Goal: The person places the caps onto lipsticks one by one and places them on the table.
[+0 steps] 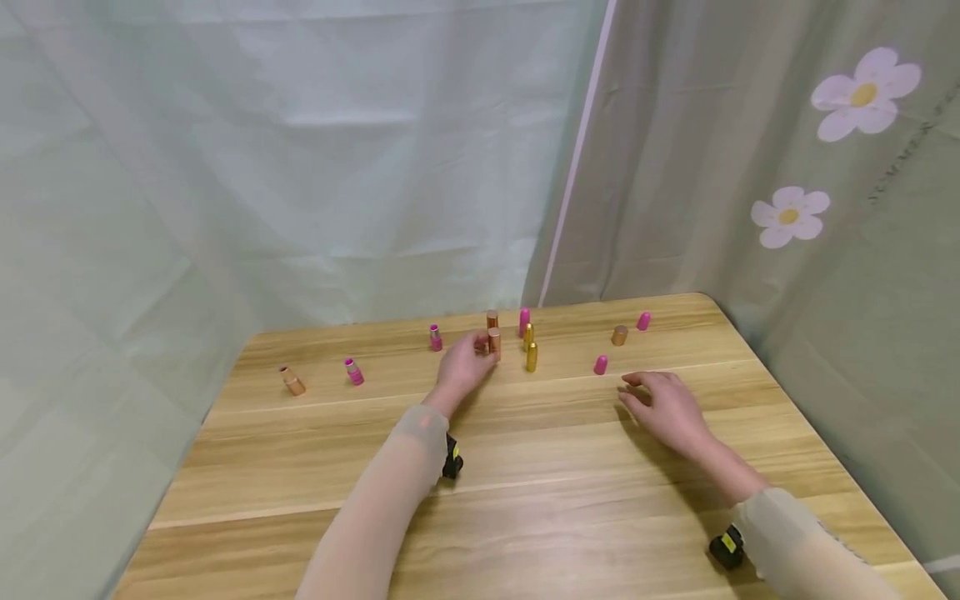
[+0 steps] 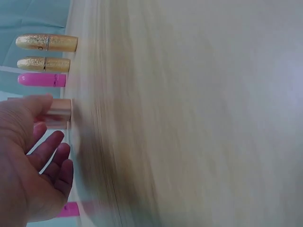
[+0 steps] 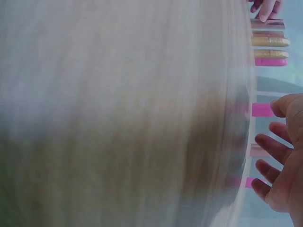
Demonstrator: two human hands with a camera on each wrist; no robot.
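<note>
My left hand (image 1: 465, 364) is at the back middle of the table, its thumb and index finger pinching an upright rose-gold lipstick (image 1: 494, 343). In the left wrist view the thumb lies across that tube, and the other fingers are loosely bent. A second rose-gold lipstick (image 1: 492, 319) stands just behind it. To their right are two gold lipsticks (image 1: 532, 357) and a closed pink lipstick (image 1: 524, 322). My right hand (image 1: 666, 410) hovers over the right side with fingers loosely spread, holding nothing. Nearest to it is a pink lipstick cap (image 1: 602, 365).
Uncapped lipstick bases stand on the left: a rose-gold base (image 1: 293, 382) and two pink bases (image 1: 355, 372). A rose-gold cap (image 1: 619, 336) and another pink cap (image 1: 644, 322) stand at the back right. Behind the wooden table (image 1: 525, 500) hangs a pale curtain (image 1: 337, 167).
</note>
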